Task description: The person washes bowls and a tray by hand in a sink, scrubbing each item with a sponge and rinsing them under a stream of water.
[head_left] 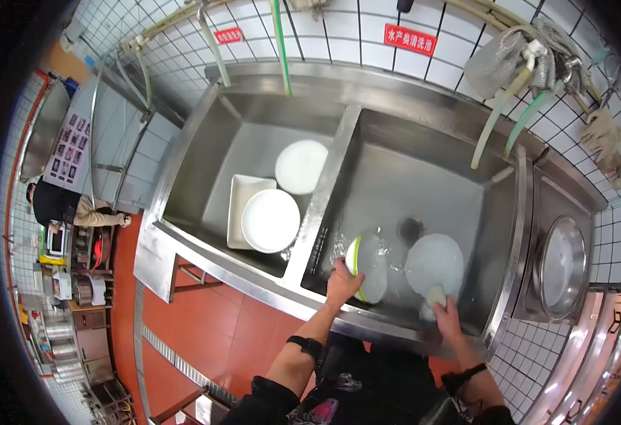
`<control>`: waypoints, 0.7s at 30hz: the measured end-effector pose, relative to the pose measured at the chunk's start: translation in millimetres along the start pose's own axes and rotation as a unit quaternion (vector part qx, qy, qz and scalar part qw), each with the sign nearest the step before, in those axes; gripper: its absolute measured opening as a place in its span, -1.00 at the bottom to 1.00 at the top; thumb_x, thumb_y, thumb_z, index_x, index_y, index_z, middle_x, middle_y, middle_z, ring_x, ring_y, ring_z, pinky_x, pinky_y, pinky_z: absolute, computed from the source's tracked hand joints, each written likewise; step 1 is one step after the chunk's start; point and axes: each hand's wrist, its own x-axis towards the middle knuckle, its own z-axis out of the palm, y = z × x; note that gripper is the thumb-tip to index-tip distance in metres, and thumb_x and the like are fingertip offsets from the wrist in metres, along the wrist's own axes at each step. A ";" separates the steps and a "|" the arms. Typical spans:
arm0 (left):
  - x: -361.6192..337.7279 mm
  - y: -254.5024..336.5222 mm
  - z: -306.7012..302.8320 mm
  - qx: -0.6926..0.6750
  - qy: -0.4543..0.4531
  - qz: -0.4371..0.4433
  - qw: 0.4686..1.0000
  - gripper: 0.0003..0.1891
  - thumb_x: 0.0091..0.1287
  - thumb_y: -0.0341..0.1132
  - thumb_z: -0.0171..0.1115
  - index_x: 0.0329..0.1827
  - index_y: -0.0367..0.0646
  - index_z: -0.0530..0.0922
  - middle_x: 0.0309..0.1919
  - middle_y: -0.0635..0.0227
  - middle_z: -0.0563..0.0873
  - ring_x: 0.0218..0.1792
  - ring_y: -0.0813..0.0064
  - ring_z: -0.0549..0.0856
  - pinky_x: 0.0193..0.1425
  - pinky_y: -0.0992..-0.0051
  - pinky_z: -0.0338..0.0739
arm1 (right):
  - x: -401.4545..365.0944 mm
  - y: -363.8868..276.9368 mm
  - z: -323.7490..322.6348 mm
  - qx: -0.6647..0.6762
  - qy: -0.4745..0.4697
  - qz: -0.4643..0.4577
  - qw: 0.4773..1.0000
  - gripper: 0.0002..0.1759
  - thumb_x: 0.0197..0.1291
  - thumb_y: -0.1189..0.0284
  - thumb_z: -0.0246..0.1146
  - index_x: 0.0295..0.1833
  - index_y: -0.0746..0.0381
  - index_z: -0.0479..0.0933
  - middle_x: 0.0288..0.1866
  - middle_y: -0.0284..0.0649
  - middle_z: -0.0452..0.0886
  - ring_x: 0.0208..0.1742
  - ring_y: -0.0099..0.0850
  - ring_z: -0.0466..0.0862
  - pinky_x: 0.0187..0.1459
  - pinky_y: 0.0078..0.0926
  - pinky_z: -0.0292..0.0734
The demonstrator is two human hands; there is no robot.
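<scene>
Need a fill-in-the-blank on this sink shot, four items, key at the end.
The person's ____ hand grips the green-rimmed bowl.
The left basin holds ____ round white dishes.
The larger wall sign has white characters on a ____ background.
In this view, the round metal bowl sits to the ____ of both large basins.

Missing words: left; two; red; right.

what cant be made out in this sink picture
All in the head view:
- Left hand's fingertips: hidden behind the green-rimmed dish.
- Pale thing at the right hand: too small and blurred to tell sponge from cloth.
- Floor of the rectangular dish: mostly covered by the round white dish.
- Wall sheet's pictures: too small.
- Wearer's legs: cut off by the bottom edge.
</scene>
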 end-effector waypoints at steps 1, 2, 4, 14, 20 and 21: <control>1.4 -2.2 3.8 -0.013 -0.016 -0.018 1.000 -0.13 0.07 -0.05 0.45 0.35 -0.34 0.23 -0.07 -0.31 0.68 0.02 -0.24 0.70 0.18 0.05 0.57 | 5.9 -32.5 0.6 0.042 -0.046 0.027 0.998 -0.51 0.37 0.26 0.27 0.27 0.35 0.44 0.15 -0.08 0.60 0.19 -0.31 0.58 0.21 -0.34 0.46; 2.6 -8.8 7.0 -0.029 -0.012 -0.007 0.999 -0.13 0.08 -0.06 0.44 0.35 -0.37 0.22 -0.07 -0.33 0.68 -0.02 -0.28 0.70 0.15 0.05 0.59 | 11.7 -58.0 7.2 0.086 -0.089 0.056 0.991 -0.45 0.39 0.25 0.27 0.32 0.38 0.39 0.19 -0.06 0.58 0.21 -0.26 0.57 0.27 -0.34 0.43; 2.5 -12.9 10.0 -0.030 -0.005 -0.013 0.999 -0.10 0.08 -0.06 0.44 0.37 -0.40 0.19 -0.09 -0.35 0.69 -0.03 -0.27 0.71 0.15 0.07 0.60 | 29.0 -87.7 24.1 0.101 -0.181 0.062 0.976 -0.22 0.29 0.21 0.41 0.45 0.33 0.22 0.25 -0.04 0.52 0.26 -0.30 0.52 0.26 -0.40 0.43; 14.7 -24.7 21.8 -0.013 -0.051 -0.050 0.997 0.08 0.08 0.01 0.40 0.56 -0.34 0.02 -0.08 -0.31 0.71 0.00 -0.23 0.72 0.17 0.09 0.59 | 78.7 -70.8 135.6 -0.222 -0.202 -0.202 0.932 -0.54 0.29 0.27 0.35 0.21 0.23 0.49 -0.03 0.08 0.66 -0.10 0.01 0.70 -0.08 -0.05 0.57; 18.1 -22.4 26.2 0.001 -0.065 -0.063 0.996 0.15 0.11 0.06 0.34 0.61 -0.37 -0.13 -0.14 -0.34 0.71 -0.03 -0.21 0.73 0.14 0.10 0.60 | 81.5 -73.5 154.0 -0.311 -0.258 -0.256 0.878 -0.67 0.40 0.20 0.22 -0.15 0.25 0.70 -0.20 0.03 0.71 -0.14 0.08 0.68 -0.08 0.03 0.57; 18.1 -23.3 27.2 0.002 -0.059 -0.068 0.996 0.15 0.11 0.06 0.34 0.61 -0.37 -0.13 -0.14 -0.34 0.71 -0.03 -0.21 0.73 0.14 0.10 0.60 | 79.4 -69.6 157.6 -0.313 -0.270 -0.226 0.882 -0.66 0.41 0.19 0.20 -0.18 0.24 0.71 -0.23 0.03 0.72 -0.17 0.04 0.70 -0.10 0.01 0.58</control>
